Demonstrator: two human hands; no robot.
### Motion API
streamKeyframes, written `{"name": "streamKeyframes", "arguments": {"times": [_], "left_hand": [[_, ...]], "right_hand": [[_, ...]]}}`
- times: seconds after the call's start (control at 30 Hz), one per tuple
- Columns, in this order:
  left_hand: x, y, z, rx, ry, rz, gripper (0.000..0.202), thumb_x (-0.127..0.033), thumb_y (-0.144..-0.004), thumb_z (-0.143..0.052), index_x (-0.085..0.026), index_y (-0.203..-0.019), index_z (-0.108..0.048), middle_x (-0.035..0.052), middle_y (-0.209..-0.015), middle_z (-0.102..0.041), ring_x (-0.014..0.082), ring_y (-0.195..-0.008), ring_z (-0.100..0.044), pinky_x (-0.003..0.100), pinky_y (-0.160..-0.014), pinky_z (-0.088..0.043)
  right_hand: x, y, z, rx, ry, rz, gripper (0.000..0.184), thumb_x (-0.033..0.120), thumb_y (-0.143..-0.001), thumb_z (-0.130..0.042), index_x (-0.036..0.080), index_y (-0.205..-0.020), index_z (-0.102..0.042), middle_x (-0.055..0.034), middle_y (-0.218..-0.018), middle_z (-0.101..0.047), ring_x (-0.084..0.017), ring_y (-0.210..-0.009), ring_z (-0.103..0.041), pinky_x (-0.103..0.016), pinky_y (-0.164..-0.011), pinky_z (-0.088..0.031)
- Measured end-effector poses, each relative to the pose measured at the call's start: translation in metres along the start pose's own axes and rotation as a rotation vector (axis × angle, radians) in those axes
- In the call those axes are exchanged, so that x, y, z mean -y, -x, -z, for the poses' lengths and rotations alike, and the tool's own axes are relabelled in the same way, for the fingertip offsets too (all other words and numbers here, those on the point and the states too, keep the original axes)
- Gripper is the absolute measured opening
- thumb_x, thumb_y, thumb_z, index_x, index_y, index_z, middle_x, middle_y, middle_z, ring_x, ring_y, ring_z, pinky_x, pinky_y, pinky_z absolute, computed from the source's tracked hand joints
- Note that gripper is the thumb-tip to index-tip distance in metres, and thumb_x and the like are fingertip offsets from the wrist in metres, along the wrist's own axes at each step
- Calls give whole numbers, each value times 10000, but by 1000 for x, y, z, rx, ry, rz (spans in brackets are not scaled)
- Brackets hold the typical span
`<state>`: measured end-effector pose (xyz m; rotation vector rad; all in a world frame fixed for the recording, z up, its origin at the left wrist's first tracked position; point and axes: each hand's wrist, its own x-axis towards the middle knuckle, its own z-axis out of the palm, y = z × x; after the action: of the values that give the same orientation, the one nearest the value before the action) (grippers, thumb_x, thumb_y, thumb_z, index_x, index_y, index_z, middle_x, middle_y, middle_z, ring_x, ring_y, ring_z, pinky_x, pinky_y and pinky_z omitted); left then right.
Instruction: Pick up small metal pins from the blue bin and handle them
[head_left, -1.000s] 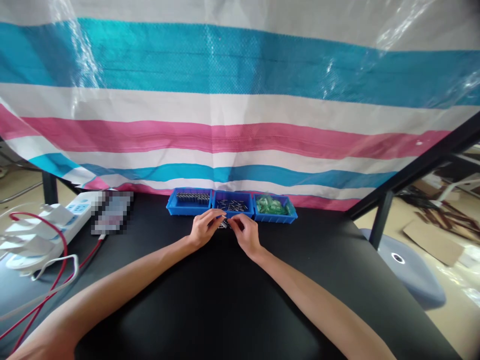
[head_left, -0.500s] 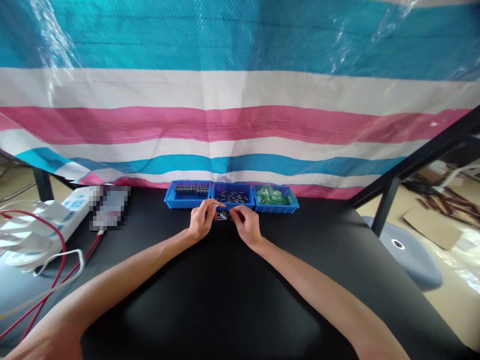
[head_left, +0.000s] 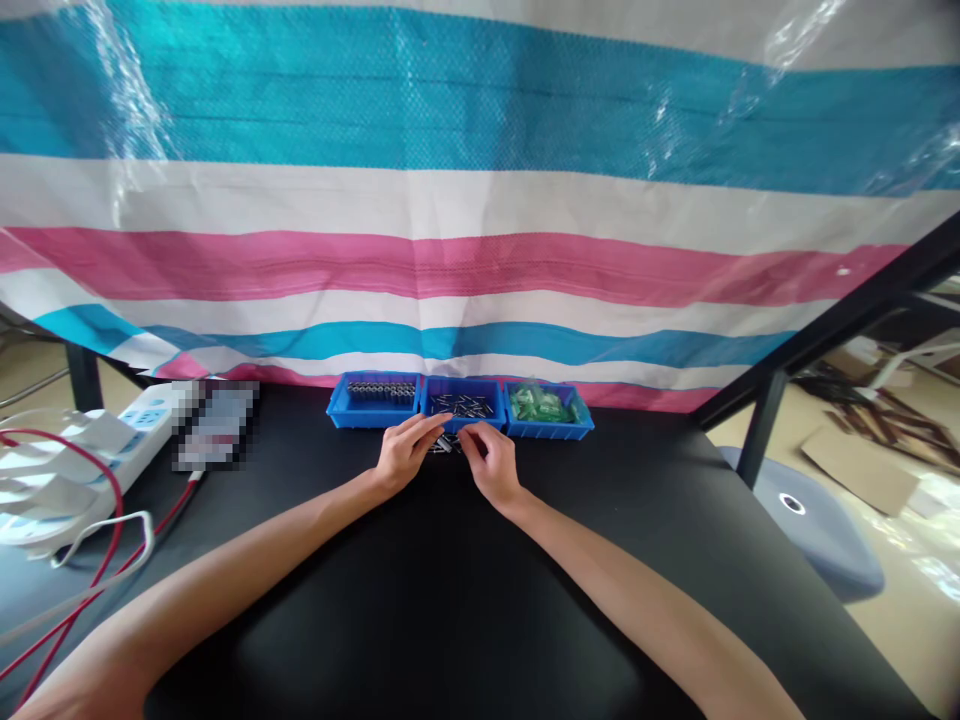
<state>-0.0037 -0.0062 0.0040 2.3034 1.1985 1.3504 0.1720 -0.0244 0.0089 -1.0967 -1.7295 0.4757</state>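
Both my hands meet at the far middle of the black table (head_left: 450,600), just in front of three small blue trays. My left hand (head_left: 405,455) and my right hand (head_left: 491,462) pinch at a little cluster of small metal parts (head_left: 448,443) lying between their fingertips. The left blue tray (head_left: 373,400) holds a row of dark cylindrical parts, the middle blue tray (head_left: 463,405) holds loose metal pins, and the right blue tray (head_left: 549,410) holds green pieces in clear plastic. What exactly each fingertip grips is too small to make out.
A striped pink, blue and white tarp (head_left: 480,250) hangs behind the trays. At the left lie a white power strip (head_left: 142,425), red and white cables (head_left: 90,540) and a blurred-out object (head_left: 214,425). A black frame leg (head_left: 761,440) and a grey stool (head_left: 817,530) stand at the right.
The view has shifted slightly up and down. Both hands stay in front of the middle tray, fingers working at the small metal parts between them.
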Motion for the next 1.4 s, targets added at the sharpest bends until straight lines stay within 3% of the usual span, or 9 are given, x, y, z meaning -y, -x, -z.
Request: {"name": "streamKeyframes", "arguments": {"times": [0.17, 0.3, 0.6, 0.87, 1.03, 1.4], "left_hand": [[1, -1, -2, -41, 27, -83, 221, -258, -907, -525, -211, -1073, -662, 38, -865, -686, 120, -731, -623, 220, -699, -493], [1, -2, -3, -73, 69, -132, 195, -225, -910, -518, -196, -1034, -665, 37, -861, -693, 117, -756, -645, 211, -701, -509], [6, 1, -6, -112, 69, -69, 165, -276, -870, -591, -181, -996, -640, 1, -784, -710, 91, -577, -654, 174, -604, -505], [4, 1, -5, -99, 59, -48, 211, -321, -861, -599, -182, -1016, -627, -1, -755, -695, 95, -594, -644, 178, -611, -499], [1, -2, -2, -100, 30, -42, 166, -311, -846, -617, -177, -942, -638, 11, -792, -675, 82, -567, -569, 190, -599, -476], [-4, 0, 0, -144, 91, -84, 99, -231, -862, -591, -175, -936, -626, 41, -925, -702, 63, -534, -535, 197, -599, -478]], "right_hand": [[1, 0, 1, -16, -46, 6, 199, 289, -922, -463, 197, -966, -633, -56, -886, -665, -167, -745, -618, -280, -698, -495], [0, 1, 1, -2, -44, 23, 185, 256, -922, -467, 197, -991, -628, -52, -867, -654, -161, -731, -607, -274, -676, -488], [0, 2, 1, 38, -93, 136, 150, 202, -902, -500, 194, -976, -630, -51, -830, -609, -153, -708, -580, -275, -664, -484], [1, 2, 0, 46, -86, 137, 102, 208, -894, -526, 178, -852, -614, -40, -784, -570, -141, -678, -550, -266, -642, -463], [2, 3, 2, -30, -91, 117, 126, 193, -907, -490, 185, -843, -598, -36, -769, -574, -148, -681, -551, -269, -635, -452], [-1, 1, -1, 29, -62, 117, 170, 232, -908, -514, 181, -793, -629, -33, -741, -579, -147, -672, -555, -269, -642, -451]]}}
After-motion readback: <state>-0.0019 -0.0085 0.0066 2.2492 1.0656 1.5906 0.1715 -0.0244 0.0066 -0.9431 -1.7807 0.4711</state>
